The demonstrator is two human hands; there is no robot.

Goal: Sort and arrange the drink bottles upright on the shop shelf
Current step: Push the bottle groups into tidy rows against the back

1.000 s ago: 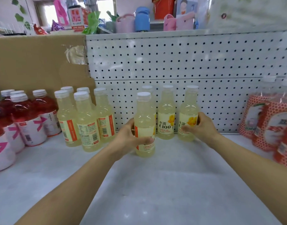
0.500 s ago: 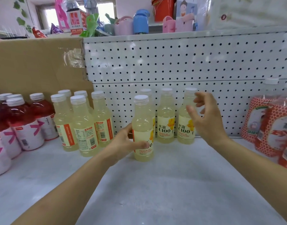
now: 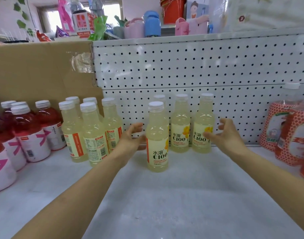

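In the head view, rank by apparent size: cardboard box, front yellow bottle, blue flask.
1. cardboard box
2. front yellow bottle
3. blue flask; it stands farther back, so its true size is unsure.

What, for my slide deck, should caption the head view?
Open left hand and right hand flank an upright front bottle on the shelf.

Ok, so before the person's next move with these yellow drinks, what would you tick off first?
1. Front bottle upright, label facing out: ok.
2. Left hand open, gripping nothing: ok.
3. Right hand open, gripping nothing: ok.
4. Middle back bottle and right back bottle upright, labels forward: ok.
5. Left yellow cluster labels facing out: not ok, turned sideways.
6. Bottle behind the front one, label direction: cannot tell, only its cap shows.
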